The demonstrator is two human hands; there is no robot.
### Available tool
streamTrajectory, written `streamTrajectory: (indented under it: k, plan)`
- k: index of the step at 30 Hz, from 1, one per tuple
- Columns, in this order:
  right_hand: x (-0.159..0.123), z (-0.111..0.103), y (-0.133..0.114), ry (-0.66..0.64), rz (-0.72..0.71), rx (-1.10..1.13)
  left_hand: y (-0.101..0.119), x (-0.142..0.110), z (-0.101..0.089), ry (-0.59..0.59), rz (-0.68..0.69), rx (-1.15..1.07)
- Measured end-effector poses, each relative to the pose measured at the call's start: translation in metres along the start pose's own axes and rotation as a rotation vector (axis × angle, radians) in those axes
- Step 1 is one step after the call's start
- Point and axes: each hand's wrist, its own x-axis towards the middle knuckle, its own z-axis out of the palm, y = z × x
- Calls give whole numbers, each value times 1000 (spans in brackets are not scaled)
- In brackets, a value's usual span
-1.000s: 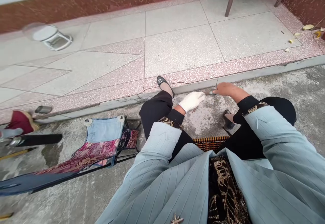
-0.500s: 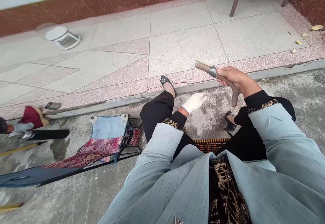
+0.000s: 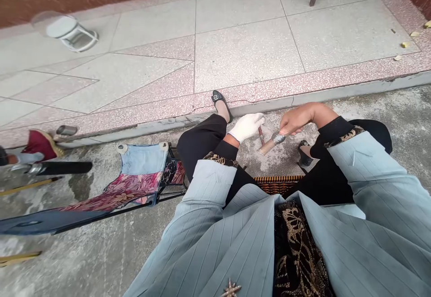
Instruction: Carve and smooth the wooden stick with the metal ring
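My left hand [image 3: 248,126], in a white glove, is closed on a thin reddish-brown stick-like piece [image 3: 261,136] that points down from the fingertips; its exact kind is unclear. My bare right hand [image 3: 298,119] is wrapped round a brown wooden stick [image 3: 268,146]. A coil of silvery wire [image 3: 278,138] is wound about the stick just beyond my fingers. Its free end slants down and left, close beside the reddish-brown piece; I cannot tell whether they touch. The forked part of the stick is hidden by my right hand.
A wicker seat edge [image 3: 278,183] shows between my legs. To the left are a folding chair [image 3: 134,184], a dark cylinder [image 3: 67,167] and another person's red shoe [image 3: 42,144]. A raised tiled step [image 3: 249,54] runs ahead, bearing a white stool [image 3: 72,32].
My right hand has swung the stick down and left, so its wire-wound end now points downward near my left hand. The left hand has shifted slightly left and up in view with its piece.
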Motion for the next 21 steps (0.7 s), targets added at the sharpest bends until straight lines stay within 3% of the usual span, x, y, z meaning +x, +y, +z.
streamTrajectory:
  k: [3, 6, 9, 11, 15, 21]
  plan:
    - [23, 3, -1, 12, 156, -222, 3, -3, -2, -35, -2, 8]
    - [36, -8, 4, 234, 296, -314, 6, -5, 3, -65, 24, -55]
    - [37, -25, 8, 542, 307, -183, 8, -6, 9, -85, 48, -214]
    - [32, -33, 7, 674, 236, 7, 9, -6, 11, -99, 56, -310]
    - [20, -37, -2, 700, 13, 317, 10, -5, 11, -36, 43, -371]
    - [13, -30, -15, 659, -93, 396, 6, -2, 13, 8, 38, -318]
